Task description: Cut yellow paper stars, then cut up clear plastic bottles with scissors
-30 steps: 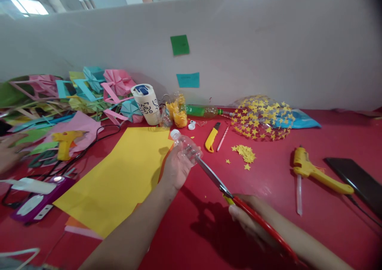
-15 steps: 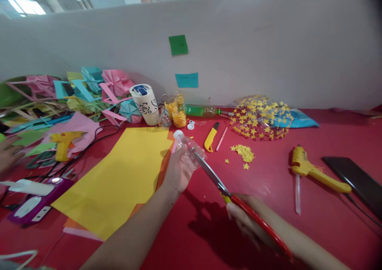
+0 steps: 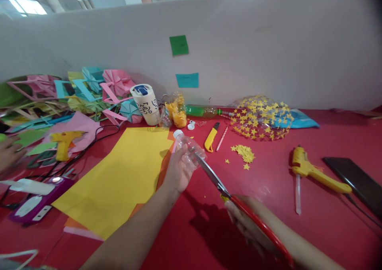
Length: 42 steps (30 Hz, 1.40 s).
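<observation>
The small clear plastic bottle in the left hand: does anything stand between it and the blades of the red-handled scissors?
Nothing visible does. The left hand holds the small clear plastic bottle above the red table, and the metal blades of the red-handled scissors in the right hand meet its side.

Left hand [image 3: 178,170] gripping clear bottle [image 3: 189,148], right hand [image 3: 249,222] working scissors [image 3: 238,203]
</observation>
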Tool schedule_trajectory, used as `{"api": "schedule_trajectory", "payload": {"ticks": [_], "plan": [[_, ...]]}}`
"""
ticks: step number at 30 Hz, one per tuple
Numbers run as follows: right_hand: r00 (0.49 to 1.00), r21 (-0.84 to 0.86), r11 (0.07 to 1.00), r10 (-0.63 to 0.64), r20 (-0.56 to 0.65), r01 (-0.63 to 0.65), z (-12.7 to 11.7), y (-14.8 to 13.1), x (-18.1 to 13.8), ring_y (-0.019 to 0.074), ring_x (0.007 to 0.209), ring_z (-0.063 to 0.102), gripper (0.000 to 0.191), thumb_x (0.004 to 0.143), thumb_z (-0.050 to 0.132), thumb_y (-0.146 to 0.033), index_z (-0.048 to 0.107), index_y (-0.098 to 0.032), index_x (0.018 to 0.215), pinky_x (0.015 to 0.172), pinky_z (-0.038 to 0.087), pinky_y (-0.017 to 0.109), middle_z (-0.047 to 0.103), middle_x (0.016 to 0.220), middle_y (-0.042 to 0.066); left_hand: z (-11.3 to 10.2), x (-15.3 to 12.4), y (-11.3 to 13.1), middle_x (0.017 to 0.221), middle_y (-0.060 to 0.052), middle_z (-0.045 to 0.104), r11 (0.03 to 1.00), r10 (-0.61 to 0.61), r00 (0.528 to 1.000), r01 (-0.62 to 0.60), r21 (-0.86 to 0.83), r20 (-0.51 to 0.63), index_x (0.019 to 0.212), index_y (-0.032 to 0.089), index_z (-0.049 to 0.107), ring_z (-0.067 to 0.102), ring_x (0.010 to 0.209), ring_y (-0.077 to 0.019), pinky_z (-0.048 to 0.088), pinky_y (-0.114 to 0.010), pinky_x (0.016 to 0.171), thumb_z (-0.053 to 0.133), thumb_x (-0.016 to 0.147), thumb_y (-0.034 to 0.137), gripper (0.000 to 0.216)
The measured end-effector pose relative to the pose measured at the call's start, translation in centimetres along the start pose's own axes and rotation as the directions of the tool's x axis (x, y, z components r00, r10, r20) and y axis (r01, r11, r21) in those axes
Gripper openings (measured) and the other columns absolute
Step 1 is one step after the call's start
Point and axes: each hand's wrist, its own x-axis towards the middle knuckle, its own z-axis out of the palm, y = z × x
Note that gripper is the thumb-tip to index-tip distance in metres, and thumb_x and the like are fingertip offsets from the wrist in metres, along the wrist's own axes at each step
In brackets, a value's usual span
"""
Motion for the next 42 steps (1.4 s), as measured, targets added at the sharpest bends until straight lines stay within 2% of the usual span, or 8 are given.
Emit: {"api": "schedule_trajectory", "payload": {"ticks": [5, 11, 15, 21, 31, 37, 39, 42], "plan": [[0.999, -0.039, 0.999, 0.036, -0.028, -0.037, 0.1, 0.0, 0.1, 0.0043, 0.036, 0.034, 0.052, 0.089, 0.05, -0.068, 0.038, -0.022, 0.066, 0.036, 0.025, 0.016, 0.035, 0.046, -0.009, -0.1, 0.1, 0.1, 0.089, -0.004, 0.072, 1.0, 0.017, 1.0, -0.017, 0.022, 0.006, 0.101, 0.02, 0.06, 0.071, 0.09, -0.0227, 0.052, -0.04, 0.089, 0.071, 0.076, 0.033, 0.03], [0.999, 0.035, 0.998, -0.049, -0.013, 0.05, 0.2, 0.1, 0.1, 0.0062, 0.036, 0.038, 0.063, 0.079, 0.04, -0.085, 0.041, -0.022, 0.068, 0.037, 0.031, 0.017, 0.037, 0.042, -0.009, -0.1, 0.0, 0.0, 0.09, -0.003, 0.071, 0.999, 0.011, 1.0, -0.012, 0.034, 0.002, 0.1, 0.021, 0.059, 0.07, 0.093, -0.022, 0.051, -0.04, 0.091, 0.073, 0.075, 0.033, 0.031], [0.997, 0.066, 0.995, -0.079, 0.008, 0.078, 0.1, 0.4, 0.0, 0.0051, 0.032, 0.036, 0.067, 0.077, 0.037, -0.088, 0.043, -0.022, 0.072, 0.035, 0.032, 0.016, 0.036, 0.042, -0.011, -0.1, -0.3, -0.2, 0.093, 0.0, 0.07, 0.998, 0.034, 0.996, -0.038, 0.044, 0.08, 0.108, 0.024, 0.058, 0.068, 0.098, -0.0208, 0.049, -0.04, 0.094, 0.073, 0.078, 0.03, 0.033], [0.999, 0.095, 0.995, -0.024, -0.025, 0.026, 0.2, 0.0, -0.3, 0.0039, 0.03, 0.032, 0.061, 0.082, 0.041, -0.082, 0.042, -0.022, 0.068, 0.031, 0.028, 0.015, 0.034, 0.04, -0.012, 0.0, -0.3, -0.3, 0.094, -0.003, 0.07, 0.998, 0.021, 0.998, -0.025, 0.064, 0.061, 0.105, 0.023, 0.058, 0.067, 0.101, -0.0229, 0.046, -0.043, 0.098, 0.072, 0.078, 0.032, 0.031], [0.998, 0.031, 0.999, 0.041, -0.044, -0.04, 0.1, -1.7, -1.0, 0.003, 0.032, 0.035, 0.055, 0.086, 0.049, -0.072, 0.039, -0.022, 0.065, 0.034, 0.03, 0.014, 0.035, 0.041, -0.012, -0.4, -0.1, -0.2, 0.099, -0.001, 0.069, 0.997, 0.023, 1.0, -0.023, 0.072, 0.003, 0.117, 0.026, 0.056, 0.064, 0.109, -0.0218, 0.044, -0.041, 0.103, 0.074, 0.077, 0.033, 0.045], [1.0, 0.112, 0.994, -0.016, 0.016, 0.014, 0.4, 0.2, 0.1, 0.0035, 0.027, 0.032, 0.065, 0.076, 0.04, -0.087, 0.041, -0.022, 0.07, 0.033, 0.032, 0.015, 0.034, 0.037, -0.013, -0.3, -0.3, -0.8, 0.097, -0.003, 0.069, 0.995, 0.047, 0.99, -0.058, 0.079, 0.133, 0.117, 0.026, 0.056, 0.066, 0.103, -0.0227, 0.046, -0.042, 0.099, 0.072, 0.079, 0.045, 0.046], [1.0, 0.119, 0.993, -0.024, 0.021, 0.021, 0.4, 0.5, 0.3, 0.004, 0.026, 0.032, 0.066, 0.074, 0.037, -0.089, 0.042, -0.023, 0.071, 0.032, 0.031, 0.016, 0.034, 0.037, -0.013, -0.1, -0.5, -1.0, 0.096, -0.003, 0.069, 0.995, 0.046, 0.99, -0.058, 0.081, 0.137, 0.113, 0.025, 0.057, 0.067, 0.1, -0.023, 0.046, -0.042, 0.098, 0.071, 0.078, 0.048, 0.044], [0.998, 0.154, 0.986, -0.063, 0.003, 0.062, 0.4, 0.4, 0.2, 0.0032, 0.026, 0.031, 0.065, 0.076, 0.038, -0.087, 0.043, -0.022, 0.07, 0.037, 0.037, 0.017, 0.034, 0.037, -0.014, 0.1, -0.6, -1.2, 0.095, -0.003, 0.069, 0.993, 0.052, 0.989, -0.065, 0.097, 0.139, 0.112, 0.025, 0.058, 0.067, 0.096, -0.022, 0.047, -0.041, 0.096, 0.07, 0.08, 0.044, 0.039]]}}
